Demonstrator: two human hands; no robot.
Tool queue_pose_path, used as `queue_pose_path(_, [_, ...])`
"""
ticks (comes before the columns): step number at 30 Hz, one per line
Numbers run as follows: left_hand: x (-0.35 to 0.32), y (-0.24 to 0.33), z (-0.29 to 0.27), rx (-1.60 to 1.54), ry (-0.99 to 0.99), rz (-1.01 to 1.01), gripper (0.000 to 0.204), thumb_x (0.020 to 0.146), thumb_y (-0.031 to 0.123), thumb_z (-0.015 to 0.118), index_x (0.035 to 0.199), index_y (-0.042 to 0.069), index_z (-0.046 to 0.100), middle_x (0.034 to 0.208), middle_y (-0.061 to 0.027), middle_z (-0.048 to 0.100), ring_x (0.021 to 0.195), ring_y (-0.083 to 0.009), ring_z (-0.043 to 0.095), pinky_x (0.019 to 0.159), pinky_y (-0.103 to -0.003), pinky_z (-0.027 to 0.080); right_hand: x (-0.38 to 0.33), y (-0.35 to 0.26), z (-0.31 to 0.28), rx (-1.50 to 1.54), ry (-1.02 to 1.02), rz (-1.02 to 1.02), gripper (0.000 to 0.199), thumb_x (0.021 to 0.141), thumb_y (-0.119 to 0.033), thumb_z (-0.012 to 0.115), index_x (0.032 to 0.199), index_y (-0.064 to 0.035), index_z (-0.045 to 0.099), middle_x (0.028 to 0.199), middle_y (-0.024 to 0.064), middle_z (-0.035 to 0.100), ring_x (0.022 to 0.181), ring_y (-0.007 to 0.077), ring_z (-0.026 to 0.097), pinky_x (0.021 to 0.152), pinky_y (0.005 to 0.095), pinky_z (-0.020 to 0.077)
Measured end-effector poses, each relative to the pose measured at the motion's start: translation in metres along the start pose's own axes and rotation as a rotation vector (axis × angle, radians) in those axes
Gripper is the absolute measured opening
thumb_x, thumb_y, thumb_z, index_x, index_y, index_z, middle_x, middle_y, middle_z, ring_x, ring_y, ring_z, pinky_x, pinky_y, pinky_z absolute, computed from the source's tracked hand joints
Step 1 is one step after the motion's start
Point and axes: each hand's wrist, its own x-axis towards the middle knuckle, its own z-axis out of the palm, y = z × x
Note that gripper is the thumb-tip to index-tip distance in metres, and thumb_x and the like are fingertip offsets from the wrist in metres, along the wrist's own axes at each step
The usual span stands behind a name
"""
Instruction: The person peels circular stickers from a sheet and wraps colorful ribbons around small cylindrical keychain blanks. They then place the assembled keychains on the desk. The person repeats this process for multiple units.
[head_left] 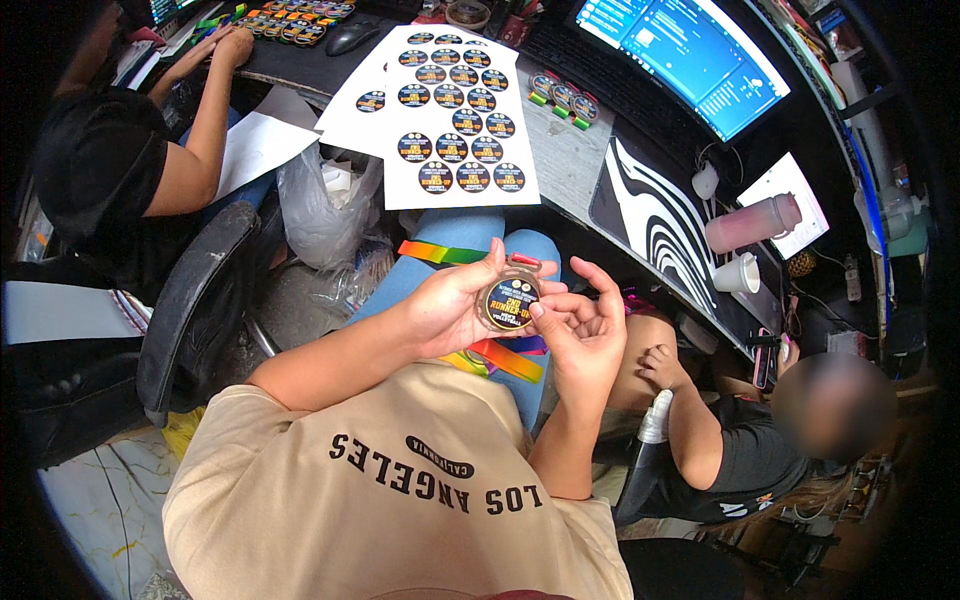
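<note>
While my left hand (455,305) is closed on a round medal with a brownish, shiny rim (510,303), thumb along its upper left side and fingers behind it, my right hand (582,325) meets it from the opposite side. My right thumb tip lies at the lower right edge, with the forefinger bent close by and other fingers raised; whether they pinch the rim, I cannot tell. The medal is above my lap, its face turned up toward me. This face is a dark navy disc with two small pale emblems near the top, white lettering above and below, and larger yellow-orange lettering across the middle. At its top, a reddish strip shows at the loop. A multicoloured fabric ribbon in rainbow bands (508,360) shows below my hands, and a band of similar colours extends to their upper left.

Beyond my knees, a white paper sheet printed with dark round labels (402,198) overhangs the edge of a grey desktop (562,160); gaps interrupt its rows. To its right lies a small group of round medals with bright ribbons (565,98). Farther out are a lit computer monitor (690,60) and, at upper left, a co-worker's hands (215,48) beside more ribboned medals (290,25).
</note>
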Motion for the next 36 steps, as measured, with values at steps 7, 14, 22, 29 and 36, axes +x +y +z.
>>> queue_pose_path(7, [-0.002, -0.003, 0.003, 0.06, -0.009, 0.033, 0.069, 0.102, 0.051, 0.025, 0.143, -0.003, 0.035, 0.138, -0.0194, 0.049, 0.127, -0.0301, 0.051, 0.108, -0.045, 0.042, -0.005, -0.001, 0.006, -0.07, 0.05, -0.02, 0.054, 0.082, 0.014, 0.063, 0.131, 0.0026, 0.045, 0.089, 0.0135, 0.067, 0.078, 0.0132, 0.066, 0.07, 0.0235, 0.0552])
queue_pose_path(14, [-0.003, -0.008, 0.005, 0.113, -0.028, 0.088, 0.061, 0.104, 0.046, 0.026, 0.138, -0.002, 0.043, 0.13, -0.0121, 0.056, 0.12, -0.0209, 0.056, 0.103, -0.037, 0.046, -0.009, 0.004, 0.011, -0.255, 0.105, -0.113, 0.049, 0.082, 0.01, 0.065, 0.128, 0.0009, 0.05, 0.09, 0.0117, 0.068, 0.076, 0.0118, 0.066, 0.068, 0.0226, 0.0533])
queue_pose_path(22, [-0.006, -0.009, 0.009, 0.243, 0.017, 0.141, 0.067, 0.102, 0.051, 0.024, 0.143, 0.0, 0.037, 0.136, -0.0173, 0.051, 0.124, -0.0285, 0.053, 0.104, -0.044, 0.045, -0.015, 0.003, 0.016, -0.769, 0.261, -0.257, 0.057, 0.073, 0.003, 0.077, 0.125, -0.0022, 0.055, 0.095, 0.0085, 0.06, 0.074, 0.0102, 0.061, 0.068, 0.0219, 0.0493])
queue_pose_path(29, [-0.007, 0.012, 0.008, 0.0, -0.048, 0.126, 0.073, 0.099, 0.056, 0.026, 0.146, -0.001, 0.03, 0.138, -0.0225, 0.048, 0.124, -0.0361, 0.053, 0.102, -0.049, 0.047, -0.031, 0.013, 0.016, -1.147, 0.217, -0.731, 0.037, 0.081, -0.04, 0.074, 0.11, -0.0178, 0.073, 0.119, 0.0153, 0.049, 0.11, 0.0316, 0.044, 0.094, 0.0433, 0.0369])
queue_pose_path(36, [-0.012, 0.013, 0.016, -0.002, -0.076, 0.044, 0.074, 0.099, 0.057, 0.025, 0.145, 0.001, 0.033, 0.14, -0.0217, 0.046, 0.127, -0.0353, 0.05, 0.105, -0.047, 0.044, -0.029, 0.014, 0.021, -1.291, 0.094, -0.607, 0.051, 0.092, -0.053, 0.052, 0.134, -0.0241, 0.06, 0.151, 0.0265, 0.027, 0.134, 0.0435, 0.025, 0.112, 0.0531, 0.0156])
